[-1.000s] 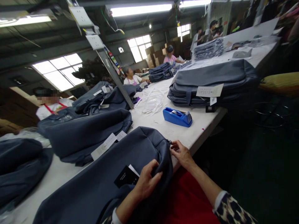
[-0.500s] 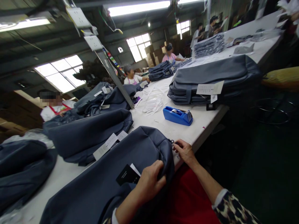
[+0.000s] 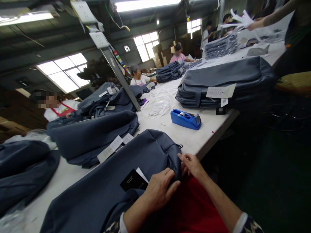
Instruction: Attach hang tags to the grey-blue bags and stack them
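A dark blue-grey backpack (image 3: 136, 152) lies on its side across the near part of the table. My left hand (image 3: 160, 187) is curled over its right end, the fingers bent round the fabric edge and the thumb apart. Against that same end, slightly further off, my right hand (image 3: 193, 165) grips the bag's edge; its lower fingertips are partly hidden. Just above the right fingers a small black cord loop (image 3: 179, 146) sticks out at the zipper. A black tag (image 3: 133, 181) with a white card behind it rests on the bag beside my left wrist.
A blue tape dispenser (image 3: 186, 119) stands beyond the bag, near white strips (image 3: 159, 107). Stacked backpacks (image 3: 225, 77) sit at the right. More bags (image 3: 97, 136) lie left of a metal post (image 3: 121, 77). Co-workers (image 3: 178, 56) are across the table; an arm (image 3: 272, 19) holds white strips.
My right hand has left the cord loop and moved down to the bag's edge. My left hand has shifted slightly right. At upper right, a co-worker's arm with white strips has come further into view.
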Demonstrator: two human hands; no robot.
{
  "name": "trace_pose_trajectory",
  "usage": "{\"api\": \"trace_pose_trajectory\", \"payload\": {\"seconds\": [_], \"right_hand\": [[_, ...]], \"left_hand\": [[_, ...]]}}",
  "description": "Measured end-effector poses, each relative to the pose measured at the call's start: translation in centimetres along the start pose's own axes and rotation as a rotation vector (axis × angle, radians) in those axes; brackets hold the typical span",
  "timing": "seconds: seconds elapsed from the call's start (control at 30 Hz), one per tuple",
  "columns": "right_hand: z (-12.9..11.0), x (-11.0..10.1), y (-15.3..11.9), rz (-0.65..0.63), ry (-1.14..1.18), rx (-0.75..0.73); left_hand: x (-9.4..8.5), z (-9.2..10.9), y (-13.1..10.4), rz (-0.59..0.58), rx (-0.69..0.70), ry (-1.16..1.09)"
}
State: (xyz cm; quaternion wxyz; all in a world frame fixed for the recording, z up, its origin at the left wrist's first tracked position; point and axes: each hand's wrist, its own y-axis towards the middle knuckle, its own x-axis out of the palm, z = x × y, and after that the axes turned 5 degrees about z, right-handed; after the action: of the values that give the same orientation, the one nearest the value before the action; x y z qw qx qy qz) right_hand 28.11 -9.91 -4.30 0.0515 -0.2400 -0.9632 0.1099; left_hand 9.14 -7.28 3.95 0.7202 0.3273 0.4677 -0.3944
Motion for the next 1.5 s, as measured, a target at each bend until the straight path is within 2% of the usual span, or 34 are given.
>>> {"api": "trace_pose_trajectory", "payload": {"seconds": [0.07,0.2,0.3,0.4,0.43,0.6,0.73,0.8,0.93,1.07,1.2,1.33,1.5], "right_hand": [[0.0,0.3,-0.6,-0.081,-0.017,0.042],[-0.4,0.8,-0.4,-0.124,0.017,0.077],[-0.6,1.1,0.0,-0.094,0.056,0.038],[-0.4,1.1,0.1,-0.05,0.057,-0.016],[-0.2,1.1,0.1,-0.042,0.045,-0.032],[0.0,0.9,0.2,0.049,-0.086,-0.118],[0.5,0.3,-0.6,0.117,-0.166,-0.147],[1.4,-0.4,-1.4,0.093,-0.131,-0.092],[3.8,-1.5,-3.6,-0.079,0.012,0.095],[4.7,0.0,-4.9,-0.214,0.129,0.169],[3.8,2.3,-5.5,-0.223,0.25,0.151],[3.4,3.1,-5.9,-0.229,0.301,0.146],[4.2,4.0,-5.8,-0.241,0.287,0.1]], "left_hand": [[-0.2,-0.2,0.3,-0.016,0.017,-0.014],[0.8,-0.7,0.1,0.013,0.031,-0.032],[1.6,-1.0,-0.4,0.116,0.002,-0.058],[2.1,-1.2,-0.6,0.233,-0.002,0.022],[2.2,-1.4,-0.5,0.225,0.014,0.071],[2.9,-2.2,0.2,0.016,0.03,0.201],[3.0,-2.6,0.3,-0.028,0.031,0.193],[3.0,-2.7,0.3,-0.031,0.037,0.176],[3.3,-2.9,0.2,-0.016,0.025,0.167],[3.8,-3.3,0.1,0.009,0.039,0.202],[3.1,-3.4,-0.6,0.025,0.063,0.21],[2.3,-2.2,-2.2,-0.03,0.052,0.329],[4.2,-1.5,-4.6,0.051,0.053,0.529]]}}
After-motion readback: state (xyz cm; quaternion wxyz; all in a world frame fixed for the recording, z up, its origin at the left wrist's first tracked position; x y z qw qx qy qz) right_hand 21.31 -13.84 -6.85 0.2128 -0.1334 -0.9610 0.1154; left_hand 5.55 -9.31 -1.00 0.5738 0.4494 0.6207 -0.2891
